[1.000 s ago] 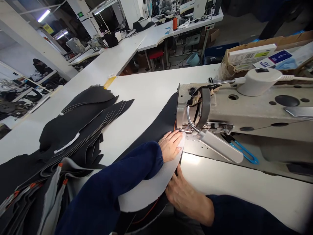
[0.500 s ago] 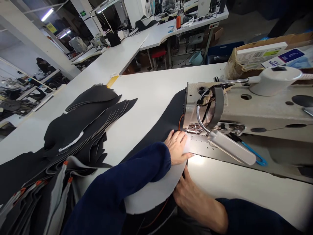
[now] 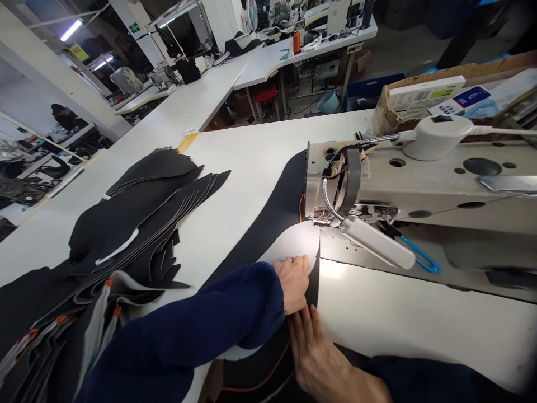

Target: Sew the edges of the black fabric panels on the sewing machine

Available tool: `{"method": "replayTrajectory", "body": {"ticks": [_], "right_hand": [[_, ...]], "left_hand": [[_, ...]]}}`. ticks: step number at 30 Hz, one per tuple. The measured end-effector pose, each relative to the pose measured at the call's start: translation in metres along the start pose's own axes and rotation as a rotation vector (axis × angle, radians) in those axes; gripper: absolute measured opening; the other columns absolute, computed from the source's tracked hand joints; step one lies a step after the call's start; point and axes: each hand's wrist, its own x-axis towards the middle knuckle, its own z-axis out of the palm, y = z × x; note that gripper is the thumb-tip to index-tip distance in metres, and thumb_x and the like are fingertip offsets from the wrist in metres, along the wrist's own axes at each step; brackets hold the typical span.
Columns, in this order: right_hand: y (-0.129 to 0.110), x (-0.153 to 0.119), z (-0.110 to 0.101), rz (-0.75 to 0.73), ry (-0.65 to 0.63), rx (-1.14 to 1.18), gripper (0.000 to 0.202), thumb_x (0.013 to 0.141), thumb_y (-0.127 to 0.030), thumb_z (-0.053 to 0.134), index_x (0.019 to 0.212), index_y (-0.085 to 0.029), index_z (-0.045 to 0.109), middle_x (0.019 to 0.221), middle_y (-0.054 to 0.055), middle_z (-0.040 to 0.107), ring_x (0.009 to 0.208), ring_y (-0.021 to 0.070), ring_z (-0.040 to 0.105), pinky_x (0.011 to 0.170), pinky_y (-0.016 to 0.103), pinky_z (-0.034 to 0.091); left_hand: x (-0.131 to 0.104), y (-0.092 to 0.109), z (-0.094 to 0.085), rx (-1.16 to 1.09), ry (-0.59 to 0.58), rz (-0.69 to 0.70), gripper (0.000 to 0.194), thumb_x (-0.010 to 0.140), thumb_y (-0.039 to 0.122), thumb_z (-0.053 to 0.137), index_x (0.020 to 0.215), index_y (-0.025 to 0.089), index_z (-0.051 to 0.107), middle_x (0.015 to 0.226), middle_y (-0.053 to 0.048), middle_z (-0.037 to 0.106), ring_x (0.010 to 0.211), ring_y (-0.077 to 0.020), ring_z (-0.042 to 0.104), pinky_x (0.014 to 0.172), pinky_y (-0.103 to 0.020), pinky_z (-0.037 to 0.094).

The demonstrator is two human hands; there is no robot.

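Note:
A large black fabric piece [image 3: 264, 224] runs under the head of a sewing machine [image 3: 352, 173], with a light grey, finely ribbed piece [image 3: 293, 240] on top of it. My left hand [image 3: 295, 284] is closed at the grey piece's lower right edge, its fingers bent and gripping it. Just below, my right hand [image 3: 312, 350] lies with fingers stretched out over the black fabric, its fingertips close to my left hand. An orange thread [image 3: 301, 207] shows beside the needle area. The sleeve of my left arm hides part of both pieces.
Stacked black cut pieces [image 3: 126, 218] lie to the left, with grey-backed bundles [image 3: 98, 319] marked orange in front. A lamp [image 3: 380, 242] lights the needle area. Blue-handled snips [image 3: 419, 254] lie under the machine arm. A cardboard box [image 3: 384, 115] stands behind.
My left hand has drawn back toward me from the needle area and its fingers have curled. My right hand has shifted lower, its fingers now stretched out. The view has moved slightly.

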Motion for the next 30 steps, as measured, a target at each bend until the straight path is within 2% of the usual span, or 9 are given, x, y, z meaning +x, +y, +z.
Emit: {"method": "replayTrajectory", "body": {"ticks": [4, 7, 12, 15, 19, 23, 26, 30], "right_hand": [[0.01, 0.006, 0.006, -0.036, -0.073, -0.057, 0.049, 0.072, -0.025, 0.05, 0.108, 0.004, 0.065, 0.113, 0.03, 0.062, 0.108, 0.0438, 0.056, 0.096, 0.065, 0.037], [0.021, 0.013, 0.005, -0.044, -0.12, -0.088, 0.048, 0.07, -0.024, 0.052, 0.106, 0.005, 0.066, 0.111, 0.032, 0.062, 0.106, 0.0448, 0.057, 0.095, 0.067, 0.037], [0.041, 0.032, -0.009, -0.065, -0.204, -0.118, 0.043, 0.069, -0.018, 0.053, 0.104, 0.003, 0.067, 0.106, 0.03, 0.064, 0.101, 0.0417, 0.059, 0.094, 0.065, 0.039], [0.051, 0.042, -0.015, -0.07, -0.275, -0.149, 0.041, 0.071, -0.015, 0.052, 0.106, 0.001, 0.066, 0.107, 0.028, 0.064, 0.099, 0.0392, 0.059, 0.091, 0.063, 0.042], [0.063, 0.047, -0.011, -0.054, -0.307, -0.139, 0.035, 0.07, -0.008, 0.052, 0.101, -0.003, 0.069, 0.097, 0.025, 0.067, 0.092, 0.0371, 0.062, 0.092, 0.065, 0.04], [0.077, 0.051, -0.005, -0.106, -0.372, -0.067, 0.028, 0.07, -0.007, 0.052, 0.089, -0.012, 0.072, 0.087, 0.018, 0.07, 0.091, 0.038, 0.063, 0.094, 0.069, 0.034], [0.078, 0.052, -0.005, -0.058, -0.333, -0.142, 0.03, 0.068, -0.01, 0.055, 0.093, -0.005, 0.072, 0.094, 0.024, 0.069, 0.097, 0.0413, 0.062, 0.095, 0.066, 0.036], [0.055, 0.04, -0.001, -0.001, -0.197, -0.188, 0.045, 0.068, -0.017, 0.055, 0.104, 0.009, 0.065, 0.107, 0.035, 0.062, 0.102, 0.0441, 0.059, 0.093, 0.063, 0.039]], "left_hand": [[0.02, -0.001, 0.001, 0.028, 0.027, 0.009, 0.071, 0.075, 0.024, 0.054, 0.14, 0.002, 0.037, 0.114, -0.019, 0.059, 0.09, -0.0283, 0.061, 0.071, -0.039, 0.051], [0.031, -0.001, -0.005, 0.045, 0.056, 0.027, 0.057, 0.075, 0.023, 0.053, 0.128, 0.004, 0.052, 0.112, -0.019, 0.06, 0.084, -0.027, 0.063, 0.067, -0.038, 0.051], [0.047, 0.002, -0.02, 0.103, 0.04, 0.05, 0.038, 0.073, 0.023, 0.055, 0.104, 0.005, 0.065, 0.111, -0.02, 0.059, 0.084, -0.0276, 0.064, 0.069, -0.038, 0.051], [0.055, 0.004, -0.026, 0.107, 0.032, 0.027, 0.036, 0.072, 0.023, 0.056, 0.101, 0.004, 0.067, 0.11, -0.02, 0.059, 0.084, -0.0278, 0.064, 0.07, -0.038, 0.051], [0.053, 0.006, -0.029, 0.093, 0.029, 0.001, 0.044, 0.071, 0.027, 0.06, 0.108, 0.004, 0.064, 0.119, -0.022, 0.055, 0.091, -0.0304, 0.063, 0.074, -0.039, 0.052], [0.04, 0.003, -0.029, 0.049, -0.012, 0.041, 0.032, 0.076, 0.023, 0.056, 0.103, 0.01, 0.065, 0.112, -0.016, 0.06, 0.089, -0.027, 0.063, 0.073, -0.036, 0.052], [0.039, -0.002, -0.029, 0.07, 0.011, 0.062, 0.029, 0.078, 0.021, 0.056, 0.103, 0.012, 0.064, 0.113, -0.015, 0.06, 0.09, -0.0256, 0.063, 0.072, -0.033, 0.052], [0.052, -0.005, -0.031, 0.088, 0.028, 0.073, 0.032, 0.075, 0.019, 0.058, 0.105, 0.008, 0.064, 0.112, -0.017, 0.058, 0.088, -0.0268, 0.064, 0.071, -0.035, 0.052]]}}
